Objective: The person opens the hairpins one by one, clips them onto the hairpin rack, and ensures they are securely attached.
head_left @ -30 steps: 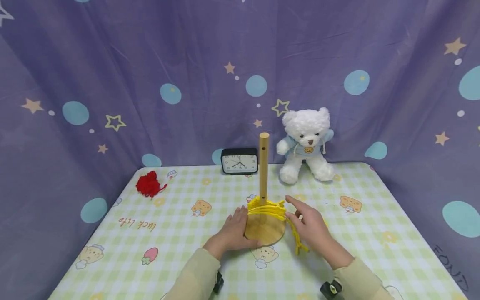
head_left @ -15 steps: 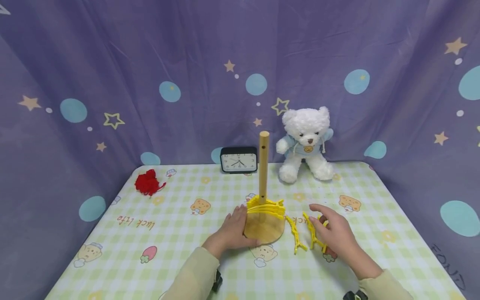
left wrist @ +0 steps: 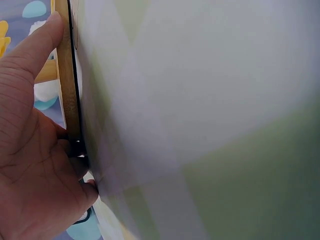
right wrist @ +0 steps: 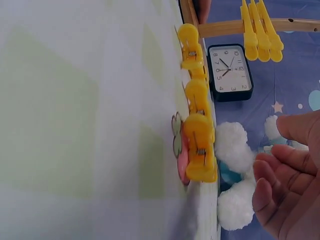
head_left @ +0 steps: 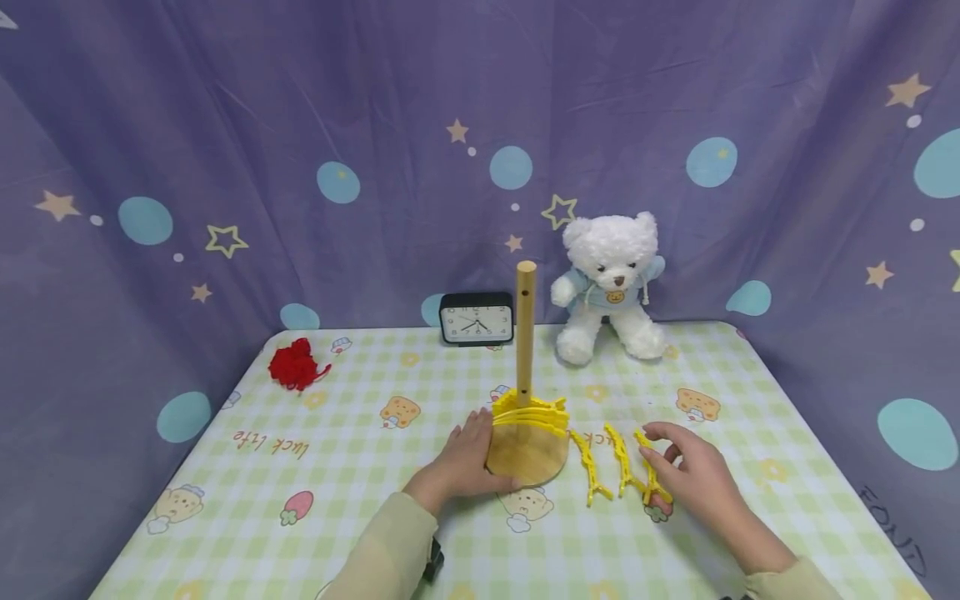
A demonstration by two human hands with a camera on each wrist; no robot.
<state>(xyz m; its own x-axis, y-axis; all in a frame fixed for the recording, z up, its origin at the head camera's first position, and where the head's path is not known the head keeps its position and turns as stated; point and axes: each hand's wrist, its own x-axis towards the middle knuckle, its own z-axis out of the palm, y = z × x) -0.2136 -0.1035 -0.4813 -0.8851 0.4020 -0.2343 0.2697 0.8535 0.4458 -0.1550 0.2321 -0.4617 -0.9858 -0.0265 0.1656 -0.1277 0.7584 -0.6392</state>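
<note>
A wooden stand has a round base [head_left: 528, 457] and an upright post [head_left: 525, 333]. Several yellow spring clips [head_left: 531, 417] sit close together on the post's lower part. My left hand [head_left: 461, 462] grips the base at its left edge, its thumb [left wrist: 42, 42] along the rim in the left wrist view. Right of the base lie three more yellow clips in a row: a near one [head_left: 590, 471], a middle one [head_left: 622, 462] and an outer one [head_left: 651, 475]. Loosely bent, my right hand [head_left: 693, 479] hovers just above the outer clip, apart from it and holding nothing.
A black-framed clock [head_left: 477, 320] stands behind the stand. A white teddy bear [head_left: 615, 292] in a blue top sits at the back right. Red yarn [head_left: 296, 365] lies at the far left of the checked tablecloth [head_left: 360, 517]. A purple curtain [head_left: 420, 83] hangs behind.
My right hand has moved right, away from the stand and over the row of loose clips to the outer one. My left hand stays on the base.
</note>
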